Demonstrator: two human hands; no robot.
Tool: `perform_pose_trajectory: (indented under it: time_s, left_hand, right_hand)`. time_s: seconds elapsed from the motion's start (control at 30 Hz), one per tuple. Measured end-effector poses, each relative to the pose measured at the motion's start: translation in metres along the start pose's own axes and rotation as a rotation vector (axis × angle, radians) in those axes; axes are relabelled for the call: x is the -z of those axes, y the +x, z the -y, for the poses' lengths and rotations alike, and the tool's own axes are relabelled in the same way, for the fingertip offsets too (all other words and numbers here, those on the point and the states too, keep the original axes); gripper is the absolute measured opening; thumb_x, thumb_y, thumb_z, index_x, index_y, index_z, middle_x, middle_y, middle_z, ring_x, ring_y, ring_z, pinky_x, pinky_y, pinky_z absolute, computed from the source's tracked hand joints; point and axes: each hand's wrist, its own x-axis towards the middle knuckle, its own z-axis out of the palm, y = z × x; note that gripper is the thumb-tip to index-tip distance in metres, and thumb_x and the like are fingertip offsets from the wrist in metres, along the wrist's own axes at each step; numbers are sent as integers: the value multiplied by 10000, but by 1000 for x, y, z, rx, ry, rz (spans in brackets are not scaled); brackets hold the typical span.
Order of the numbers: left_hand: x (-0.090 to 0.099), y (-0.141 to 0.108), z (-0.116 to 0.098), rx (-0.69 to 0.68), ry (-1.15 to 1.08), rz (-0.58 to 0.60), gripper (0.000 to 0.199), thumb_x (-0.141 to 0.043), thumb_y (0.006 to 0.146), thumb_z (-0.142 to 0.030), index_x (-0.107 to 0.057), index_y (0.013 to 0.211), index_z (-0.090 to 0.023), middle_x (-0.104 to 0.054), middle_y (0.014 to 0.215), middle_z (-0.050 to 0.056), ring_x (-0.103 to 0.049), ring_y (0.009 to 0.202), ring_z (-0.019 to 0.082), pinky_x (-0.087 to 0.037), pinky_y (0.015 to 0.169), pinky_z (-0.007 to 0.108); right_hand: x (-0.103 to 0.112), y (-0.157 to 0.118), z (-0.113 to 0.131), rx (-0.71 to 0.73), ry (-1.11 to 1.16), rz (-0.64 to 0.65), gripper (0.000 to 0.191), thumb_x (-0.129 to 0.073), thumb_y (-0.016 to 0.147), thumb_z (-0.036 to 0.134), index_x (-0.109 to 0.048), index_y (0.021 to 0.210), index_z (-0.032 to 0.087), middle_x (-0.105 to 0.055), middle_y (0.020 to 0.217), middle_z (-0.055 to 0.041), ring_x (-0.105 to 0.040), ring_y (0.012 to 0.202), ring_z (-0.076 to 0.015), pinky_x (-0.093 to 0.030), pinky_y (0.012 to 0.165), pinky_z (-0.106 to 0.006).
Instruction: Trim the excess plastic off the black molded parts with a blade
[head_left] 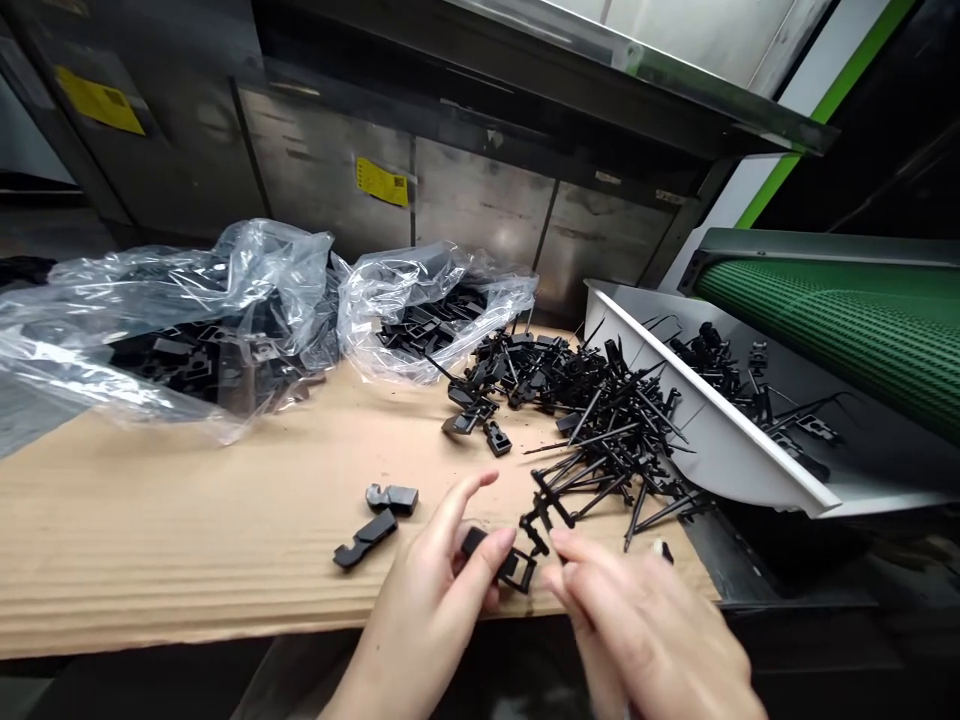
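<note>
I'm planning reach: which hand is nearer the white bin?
Right. The right hand is apart from the white bin, below it in the picture; the left hand is farther off, below and left.

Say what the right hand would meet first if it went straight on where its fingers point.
Beyond the branched black piece at its fingertips, the right hand would probably meet the thumb of the left hand first, though depth is unclear.

Left hand [433,580]: bare; slender fingers, thumb tapering to a rounded tip. Wrist [396,655], directly below this hand: bare, marked by one small spot [377,648]. Right hand [634,610]: bare; broad back, rounded knuckles. Fine surface detail is blurred.
</note>
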Motion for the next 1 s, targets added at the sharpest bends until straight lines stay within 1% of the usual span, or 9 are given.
perform_pose_trajectory:
  time_s: [0.07, 0.17, 0.23, 0.3, 0.4, 0.47, 0.6, 0.77, 1.0]
  left_hand:
    - [5, 1, 1, -103, 131, -15, 292, -489, 866, -334, -562, 1121, -210, -549, 510, -53, -563, 455, 134, -460, 476, 202]
    - [11, 0, 6, -350, 373, -48, 148, -529, 850, -275, -657, 897, -217, -700, 809, 17, -655, 766, 186, -494, 696, 235]
    - [12, 0, 11, -418, 469, -72, 157, -498, 869, -249, -648, 902, -216, -694, 908, 28, -647, 846, 191, -485, 737, 239]
    - [13, 0, 15, -406, 518, -96, 198, -440, 894, -236, -636, 895, -208, -665, 919, 40, -647, 824, 182, -487, 691, 228]
    - [14, 1, 15, -391, 541, -79, 237, -393, 904, -214, -627, 872, -197, -625, 878, 45, -643, 773, 169, -485, 637, 215]
    - [16, 2, 14, -416, 550, -42, 231, -394, 897, -199, -623, 930, -184, -623, 848, 45, -644, 743, 166, -490, 631, 217]
    - [16, 3, 10, -446, 571, -25, 255, -382, 899, -201, -622, 975, -162, -627, 837, 56, -646, 710, 165, -506, 623, 225]
    - [15, 1, 9, -437, 582, -4, 258, -371, 902, -190, -626, 921, -155, -619, 816, 56, -636, 669, 165, -517, 614, 244]
    - [14, 0, 10, -410, 590, 6, 264, -359, 907, -183, -619, 877, -149, -604, 763, 53, -620, 626, 179, -515, 582, 274]
  right_hand:
    - [7, 10, -17, 23, -48, -37, 260, -670, 704, 30, -626, 918, 171, -686, 789, -68, -625, 675, -170, -486, 570, -267]
    - [12, 33, -54, 77, -338, -207, 268, -706, 688, 59, -629, 913, 181, -632, 771, -67, -573, 649, -162, -457, 581, -278]
    - [9, 44, -74, 97, -478, -151, 139, -673, 735, 114, -640, 859, 166, -640, 728, -71, -580, 654, -182, -454, 593, -290]
    - [4, 45, -81, 83, -524, -10, 143, -635, 768, 124, -649, 906, 156, -664, 722, -62, -598, 655, -191, -445, 577, -284]
    - [0, 27, -66, 61, -495, 154, 186, -604, 802, 163, -627, 986, 144, -658, 668, -24, -587, 577, -156, -442, 570, -269]
    - [-1, 9, -48, 20, -343, 290, 125, -567, 831, 217, -605, 934, 157, -630, 632, -2, -577, 551, -135, -453, 564, -251]
    - [-8, -17, -25, -204, -37, 622, 248, -511, 848, 342, -530, 1030, 175, -663, 822, -38, -648, 721, -159, -517, 568, -232]
    - [-17, -26, -23, -320, 132, 625, 222, -383, 908, 185, -588, 993, 196, -623, 815, -46, -621, 758, -158, -525, 668, -266]
    - [-14, -30, -28, -182, 81, 581, 205, -448, 877, 143, -603, 1011, 157, -652, 836, -63, -640, 743, -158, -529, 681, -246]
